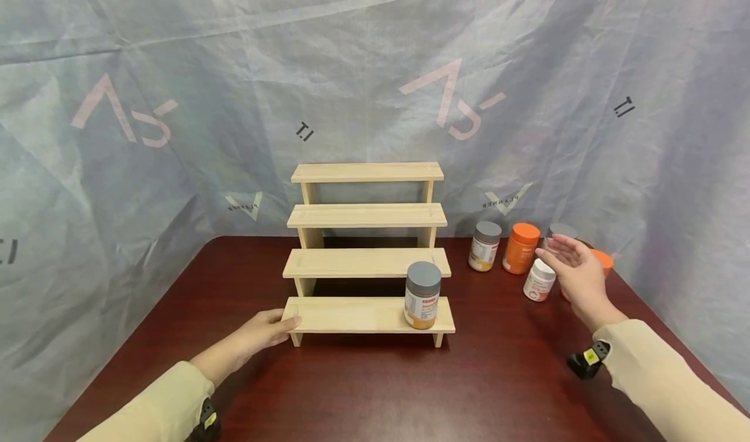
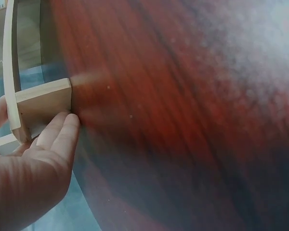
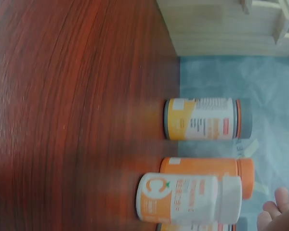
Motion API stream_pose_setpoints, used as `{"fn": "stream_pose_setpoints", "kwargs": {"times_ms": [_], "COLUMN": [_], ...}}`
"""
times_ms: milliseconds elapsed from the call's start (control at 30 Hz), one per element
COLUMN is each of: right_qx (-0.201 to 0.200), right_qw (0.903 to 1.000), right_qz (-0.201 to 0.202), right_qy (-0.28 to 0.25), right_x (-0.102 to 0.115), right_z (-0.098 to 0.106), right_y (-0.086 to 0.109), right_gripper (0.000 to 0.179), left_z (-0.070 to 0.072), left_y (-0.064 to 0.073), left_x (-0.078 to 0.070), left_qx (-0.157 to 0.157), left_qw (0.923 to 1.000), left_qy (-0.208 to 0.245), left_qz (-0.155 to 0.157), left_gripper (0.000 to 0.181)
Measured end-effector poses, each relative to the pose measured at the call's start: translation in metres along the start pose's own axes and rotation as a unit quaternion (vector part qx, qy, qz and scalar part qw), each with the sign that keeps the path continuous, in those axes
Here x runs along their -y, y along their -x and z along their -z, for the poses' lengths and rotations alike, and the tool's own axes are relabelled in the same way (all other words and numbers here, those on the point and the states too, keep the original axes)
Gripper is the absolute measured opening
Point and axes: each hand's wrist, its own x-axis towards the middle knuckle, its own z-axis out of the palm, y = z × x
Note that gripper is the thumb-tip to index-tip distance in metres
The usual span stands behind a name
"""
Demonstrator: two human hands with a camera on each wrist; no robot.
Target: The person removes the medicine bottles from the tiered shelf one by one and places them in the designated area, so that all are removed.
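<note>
My left hand [image 1: 258, 338] grips the left end of a pale wooden four-step shelf [image 1: 351, 315] at its lowest step. In the left wrist view, the thumb lies on one face of the board and the fingers [image 2: 62, 134] lie along the leg under it. A grey-lidded jar [image 1: 422, 295] stands upright on the right end of that step. Over on the right, my right hand [image 1: 577, 279] hovers among the bottles with fingers apart and nothing held. Nearest it is a small white vitamin C bottle [image 3: 183, 197], and it partly hides an orange-lidded bottle [image 1: 603, 260].
Left of the white bottle stand an orange bottle [image 1: 520, 250] and a jar with a grey lid [image 1: 485, 247]. Another grey lid [image 1: 562, 229] shows behind the right hand. A grey printed cloth [image 1: 363, 90] hangs behind the dark red table [image 1: 375, 390].
</note>
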Motion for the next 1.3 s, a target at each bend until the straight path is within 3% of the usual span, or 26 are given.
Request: {"fn": "stream_pose_setpoints", "kwargs": {"times_ms": [167,433,733,867,1033,1300], "right_qx": [0.011,0.072,0.125,0.146,0.167,0.188], "right_qw": [0.9998,0.9884,0.9869,0.9817,0.9767,0.9759], "right_qz": [0.007,0.029,0.017,0.010,0.011,0.009], "right_qy": [-0.016,-0.130,-0.102,-0.121,-0.134,-0.111], "right_x": [0.006,0.025,0.038,0.043,0.048,0.054], "right_z": [-0.004,-0.015,-0.030,-0.035,-0.042,-0.056], "right_y": [0.004,0.014,0.029,0.034,0.037,0.043], "right_gripper": [0.055,0.049,0.057,0.059,0.053,0.059], "left_z": [-0.005,-0.005,-0.005,-0.006,-0.008,-0.006], "left_y": [0.000,0.002,0.004,0.004,0.005,0.004], "left_x": [-0.002,-0.006,-0.006,-0.006,-0.005,-0.006], "left_qx": [-0.019,-0.013,-0.020,-0.018,-0.016,-0.017], "left_qw": [0.9997,0.9991,0.9984,0.9983,0.9983,0.9979], "left_qy": [-0.015,-0.039,-0.052,-0.054,-0.056,-0.062], "left_qz": [0.000,-0.003,-0.003,-0.006,-0.003,-0.008], "left_gripper": [0.061,0.062,0.062,0.063,0.062,0.062]}}
